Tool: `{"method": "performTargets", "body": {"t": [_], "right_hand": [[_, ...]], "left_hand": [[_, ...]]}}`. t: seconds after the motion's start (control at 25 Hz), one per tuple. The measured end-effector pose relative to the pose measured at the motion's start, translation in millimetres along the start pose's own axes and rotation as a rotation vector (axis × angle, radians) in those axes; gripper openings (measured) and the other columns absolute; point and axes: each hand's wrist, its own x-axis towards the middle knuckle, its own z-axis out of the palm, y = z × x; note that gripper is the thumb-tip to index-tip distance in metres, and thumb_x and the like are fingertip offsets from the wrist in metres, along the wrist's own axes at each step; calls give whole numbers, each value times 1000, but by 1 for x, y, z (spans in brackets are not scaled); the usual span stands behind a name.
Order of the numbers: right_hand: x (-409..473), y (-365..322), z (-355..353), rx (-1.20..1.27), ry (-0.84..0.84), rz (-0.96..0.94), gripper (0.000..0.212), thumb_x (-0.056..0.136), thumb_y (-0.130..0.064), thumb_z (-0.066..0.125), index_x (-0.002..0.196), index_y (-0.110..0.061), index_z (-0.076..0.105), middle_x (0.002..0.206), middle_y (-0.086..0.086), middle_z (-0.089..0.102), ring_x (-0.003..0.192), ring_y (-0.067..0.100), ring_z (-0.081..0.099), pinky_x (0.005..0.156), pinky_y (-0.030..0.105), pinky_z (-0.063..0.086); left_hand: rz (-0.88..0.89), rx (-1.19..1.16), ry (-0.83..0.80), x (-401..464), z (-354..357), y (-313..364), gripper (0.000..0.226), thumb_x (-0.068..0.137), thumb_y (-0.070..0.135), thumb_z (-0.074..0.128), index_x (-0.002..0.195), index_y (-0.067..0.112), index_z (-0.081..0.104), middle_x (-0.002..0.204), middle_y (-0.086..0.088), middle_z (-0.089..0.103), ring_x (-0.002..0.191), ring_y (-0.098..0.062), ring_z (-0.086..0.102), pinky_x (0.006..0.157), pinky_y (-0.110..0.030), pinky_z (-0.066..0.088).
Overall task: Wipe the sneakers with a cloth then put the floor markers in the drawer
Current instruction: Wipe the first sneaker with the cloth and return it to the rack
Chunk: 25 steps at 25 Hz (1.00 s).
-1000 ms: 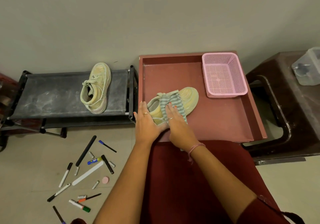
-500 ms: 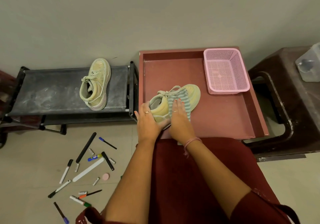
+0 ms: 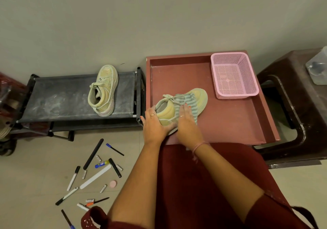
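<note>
Flat and straight-fingered, the right hand (image 3: 187, 122) presses a striped grey-green cloth (image 3: 190, 103) onto the side of a pale yellow-green lace-up sneaker (image 3: 184, 105), while the left hand (image 3: 154, 122) cups the heel, presumably to brace it against the wiping stroke. This sneaker lies inside the open reddish-brown drawer (image 3: 230, 122); a second sneaker (image 3: 104, 90) waits on the black fabric shoe rack (image 3: 62, 97). Sneakers: two. Scattered floor markers (image 3: 73, 178) number roughly eight, mixed with small caps; all remain on the floor.
</note>
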Motion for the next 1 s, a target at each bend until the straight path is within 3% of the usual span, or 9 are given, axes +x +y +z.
{"method": "performTargets", "body": {"t": [0.12, 0.2, 0.24, 0.4, 0.56, 0.64, 0.76, 0.88, 1.0], "right_hand": [[-14, 3, 9, 36, 54, -136, 61, 89, 1, 32, 148, 1, 15, 157, 17, 10, 146, 27, 13, 117, 39, 22], [1, 22, 7, -119, 118, -50, 56, 86, -8, 24, 139, 1, 41, 146, 17, 40, 133, 29, 42, 101, 46, 45], [14, 33, 2, -193, 166, 6, 56, 86, -10, 22, 137, -1, 44, 144, 16, 44, 132, 29, 44, 99, 47, 46], [42, 44, -16, -227, 109, 61, 55, 97, -7, 23, 150, -7, 10, 159, 8, 8, 147, 23, 3, 117, 44, 9], [21, 27, -9, -141, 41, -20, 58, 93, -7, 36, 147, -2, 19, 154, 15, 22, 143, 27, 18, 117, 38, 13], [17, 43, -11, -258, 63, -63, 54, 94, -10, 28, 147, -3, 20, 153, 14, 23, 143, 27, 21, 117, 42, 12], [41, 81, -23, -382, 100, 65, 57, 93, -11, 7, 150, -8, 5, 159, 9, 6, 147, 25, 7, 117, 47, 8], [49, 83, -29, -294, -20, 186, 57, 97, -5, 18, 150, -5, -3, 159, 13, -4, 147, 27, -1, 118, 44, 7], [32, 65, -12, -308, -81, 76, 57, 96, -4, 25, 149, 0, 2, 158, 18, -2, 146, 32, 0, 118, 42, 10]], "left_hand": [[-18, -6, -10, 2, 0, -2, 98, 64, 44, 85, 141, 10, 34, 143, -6, 38, 139, -29, 30, 120, -52, 13], [-12, 2, -15, 1, 0, -2, 103, 60, 50, 86, 140, 11, 36, 142, -5, 38, 137, -27, 30, 119, -53, 16], [-12, 1, -16, 0, 0, -2, 104, 59, 51, 86, 140, 11, 36, 141, -4, 38, 136, -27, 31, 118, -54, 18], [-23, 1, -23, -1, 1, -1, 104, 57, 52, 87, 140, 12, 36, 140, -3, 39, 135, -26, 32, 115, -55, 23], [-24, 20, -22, -1, 4, -2, 106, 57, 53, 86, 140, 14, 34, 140, -3, 37, 134, -26, 31, 113, -55, 29], [-19, 43, -23, -4, 7, -4, 105, 58, 53, 86, 140, 14, 33, 139, -2, 36, 133, -27, 33, 110, -55, 33], [52, 125, 10, -16, 11, -1, 103, 61, 50, 84, 142, 11, 32, 139, -4, 37, 130, -28, 36, 109, -51, 36], [120, 262, 79, -25, 17, 2, 102, 64, 49, 83, 143, 6, 34, 140, -7, 41, 130, -24, 40, 114, -43, 30], [118, 271, 69, -25, 17, 0, 102, 64, 46, 84, 143, 5, 34, 141, -8, 40, 133, -23, 37, 117, -45, 24]]}}
